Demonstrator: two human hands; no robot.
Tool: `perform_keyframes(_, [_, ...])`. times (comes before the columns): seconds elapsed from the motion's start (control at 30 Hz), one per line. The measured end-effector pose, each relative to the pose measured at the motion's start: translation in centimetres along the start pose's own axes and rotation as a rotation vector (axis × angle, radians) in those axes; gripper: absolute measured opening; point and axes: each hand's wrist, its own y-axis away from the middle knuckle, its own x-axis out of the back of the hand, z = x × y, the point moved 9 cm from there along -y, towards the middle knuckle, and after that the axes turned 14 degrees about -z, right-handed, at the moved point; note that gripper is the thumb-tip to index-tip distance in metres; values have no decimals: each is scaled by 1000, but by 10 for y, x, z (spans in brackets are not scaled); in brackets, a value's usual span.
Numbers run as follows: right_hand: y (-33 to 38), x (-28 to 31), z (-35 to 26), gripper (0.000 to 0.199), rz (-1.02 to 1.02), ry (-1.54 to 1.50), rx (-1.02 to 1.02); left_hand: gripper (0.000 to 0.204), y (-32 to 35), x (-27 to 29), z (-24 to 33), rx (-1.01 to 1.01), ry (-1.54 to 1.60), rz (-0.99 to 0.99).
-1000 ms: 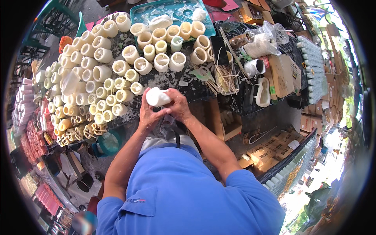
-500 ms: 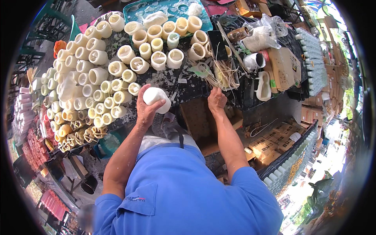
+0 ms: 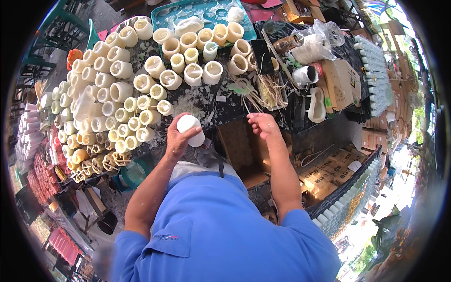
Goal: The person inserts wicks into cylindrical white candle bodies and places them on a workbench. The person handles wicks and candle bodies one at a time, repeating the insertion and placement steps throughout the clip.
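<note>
- A white candle cylinder (image 3: 190,129) is clasped in the left hand (image 3: 176,140), above the near edge of the dark surface (image 3: 221,105).
- The right hand (image 3: 264,126) is held loosely curled, empty, just below the straw-coloured wick sticks (image 3: 265,91).
- Rows of cream candles (image 3: 120,101) are seen to the left.

A dark bench (image 3: 225,110), littered with pale wax flakes, carries rows of cream-white hollow candle shells (image 3: 117,101) that crowd its whole left half, some upright and some tipped on their sides. At the far edge lies a teal tray (image 3: 162,14) with more shells standing just in front of it, and to the right of these a loose bundle of thin straw-coloured sticks (image 3: 268,91) lies spread across the top. Further right stand a white mug (image 3: 305,75), a white pouring jug (image 3: 315,104), a bulging clear plastic bag (image 3: 312,44) and a brown cardboard box (image 3: 343,82).
</note>
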Motion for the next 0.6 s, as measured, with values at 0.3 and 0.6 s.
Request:
perform_keyframes(0.3, [62, -111, 29, 7, -259, -306, 117, 53, -7, -36, 7, -32, -423, -84])
perform_keyframes(0.6, [144, -191, -69, 12, -57, 315, 750, 50, 22, -76, 62, -362, -800, -175])
